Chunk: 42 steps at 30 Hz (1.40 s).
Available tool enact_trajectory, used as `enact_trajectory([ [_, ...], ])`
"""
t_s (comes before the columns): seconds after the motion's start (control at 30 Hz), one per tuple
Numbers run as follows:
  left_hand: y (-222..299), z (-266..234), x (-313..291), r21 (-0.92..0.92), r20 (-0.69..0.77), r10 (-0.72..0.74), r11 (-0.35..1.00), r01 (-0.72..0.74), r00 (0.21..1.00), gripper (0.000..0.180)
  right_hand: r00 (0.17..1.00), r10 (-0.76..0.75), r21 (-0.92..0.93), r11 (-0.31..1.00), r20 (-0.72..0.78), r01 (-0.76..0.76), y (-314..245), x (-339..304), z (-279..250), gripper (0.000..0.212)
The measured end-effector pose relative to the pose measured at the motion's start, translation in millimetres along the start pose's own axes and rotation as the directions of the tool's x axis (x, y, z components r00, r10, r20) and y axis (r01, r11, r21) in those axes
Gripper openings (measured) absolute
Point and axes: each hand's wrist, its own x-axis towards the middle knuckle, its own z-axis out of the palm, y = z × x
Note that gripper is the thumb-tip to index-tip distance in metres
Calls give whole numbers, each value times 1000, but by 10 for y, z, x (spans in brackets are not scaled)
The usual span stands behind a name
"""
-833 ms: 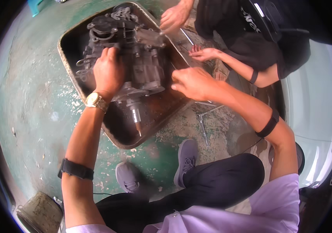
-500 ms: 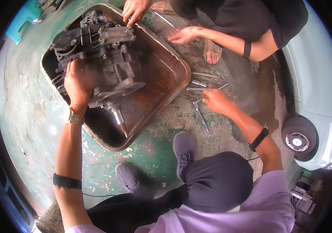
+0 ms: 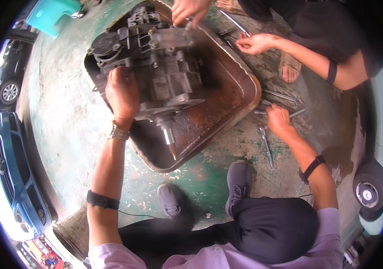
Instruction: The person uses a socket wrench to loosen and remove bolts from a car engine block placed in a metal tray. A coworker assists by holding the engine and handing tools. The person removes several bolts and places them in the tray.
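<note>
A grey metal gearbox (image 3: 167, 76) lies in a large rusty tray (image 3: 240, 96), its splined shaft pointing toward me. My left hand (image 3: 122, 94) rests on the casing's left side, fingers curled over it and their tips partly hidden. On the floor right of the tray, my right hand (image 3: 279, 119) has its fingers closed at a small group of silver tools; one looks gripped, but its kind is hidden. A ratchet-like tool (image 3: 266, 148) lies just below that hand, and a long silver bar (image 3: 281, 96) lies above it.
Across from me crouches a co-worker, one hand (image 3: 191, 11) at the gearbox's far end, the other hand (image 3: 258, 43) by a long silver rod (image 3: 235, 22). A turquoise stool (image 3: 53, 15) stands far left. Cars flank both sides, including a pale car's wheel (image 3: 370, 192).
The whole view has shifted, so everything sits farther right. My left hand stays on the gearbox; my right hand remains at the tools, its fingers now closer in among them.
</note>
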Motion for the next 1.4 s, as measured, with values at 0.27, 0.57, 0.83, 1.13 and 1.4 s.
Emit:
enact_trajectory([
  [0.27,129,-53,-1,-40,-26,-53,998,52,998,14,983,-181,-3,984,-34,181,-13,-53,-118,17],
  [0.57,66,-27,-34,-99,4,-53,994,53,999,12,983,-178,368,913,-35,178,-324,-151,-934,15],
  [0.83,17,-16,-25,-58,41,-15,998,17,999,12,950,-267,683,725,162,87,-1531,617,-2058,26],
  [1.13,31,-77,-6,-63,112,23,998,-16,993,19,964,-170,691,722,205,-19,-2562,1209,-1874,30],
  [1.4,57,-161,-8,-109,148,7,994,10,989,26,986,-110,568,823,126,19,-2669,1305,-1680,37],
])
